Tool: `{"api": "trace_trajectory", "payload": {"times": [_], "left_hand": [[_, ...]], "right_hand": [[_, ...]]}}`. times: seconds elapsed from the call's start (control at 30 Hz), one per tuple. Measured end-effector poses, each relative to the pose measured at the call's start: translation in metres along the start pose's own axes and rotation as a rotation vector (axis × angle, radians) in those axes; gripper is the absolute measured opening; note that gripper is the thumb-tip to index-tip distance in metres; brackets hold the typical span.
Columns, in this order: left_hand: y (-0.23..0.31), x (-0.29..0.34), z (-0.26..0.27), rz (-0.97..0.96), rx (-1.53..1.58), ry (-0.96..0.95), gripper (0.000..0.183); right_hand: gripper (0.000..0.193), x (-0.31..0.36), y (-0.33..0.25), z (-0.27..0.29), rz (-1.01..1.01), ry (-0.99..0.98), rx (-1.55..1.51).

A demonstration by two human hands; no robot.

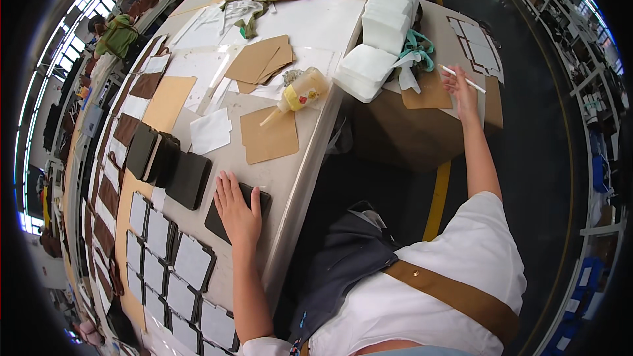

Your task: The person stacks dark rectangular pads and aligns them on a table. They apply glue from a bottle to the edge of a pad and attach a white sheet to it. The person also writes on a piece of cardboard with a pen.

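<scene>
My left hand (239,216) lies flat with fingers stretched on a black rectangular piece (216,224) near the table's front edge. Far out to the right, my right hand (463,97) is closed around a slim white pen-like stick (473,83); its kind is not clear. Below that hand are a brown card piece (425,94) and the surface of a large box. Beside my left hand stands a stack of dark pieces (155,158), with another dark block (188,181) against it. A plastic glue bottle (306,90) with a yellow label lies on a tan card (269,135).
Rows of white-faced dark pieces (178,293) cover the near left of the table (283,188). Farther back are tan cards (264,59) and a white sheet (211,132). White pads (366,69) and green-and-white cloth strips (415,53) sit by the right edge. Shelving (593,118) lines the aisle.
</scene>
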State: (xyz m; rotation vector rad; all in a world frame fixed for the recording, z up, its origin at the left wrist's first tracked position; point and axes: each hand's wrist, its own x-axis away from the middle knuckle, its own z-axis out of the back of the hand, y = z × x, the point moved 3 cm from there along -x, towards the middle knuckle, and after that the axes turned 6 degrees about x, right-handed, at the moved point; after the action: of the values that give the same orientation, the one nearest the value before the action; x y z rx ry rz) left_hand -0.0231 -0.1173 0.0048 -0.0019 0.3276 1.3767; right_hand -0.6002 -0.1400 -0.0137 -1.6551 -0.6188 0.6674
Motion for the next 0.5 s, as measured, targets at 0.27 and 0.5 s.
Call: {"api": "trace_trajectory", "payload": {"times": [0.27, 0.5], "left_hand": [[0.001, 0.000, 0.001, 0.005, -0.002, -0.010, 0.064], [0.002, -0.001, 0.001, 0.010, 0.010, -0.017, 0.063]], "right_hand": [[0.022, -0.011, 0.031, 0.007, 0.142, -0.014, 0.163], [0.037, -0.006, 0.031, -0.003, 0.285, 0.077, 0.438]]}}
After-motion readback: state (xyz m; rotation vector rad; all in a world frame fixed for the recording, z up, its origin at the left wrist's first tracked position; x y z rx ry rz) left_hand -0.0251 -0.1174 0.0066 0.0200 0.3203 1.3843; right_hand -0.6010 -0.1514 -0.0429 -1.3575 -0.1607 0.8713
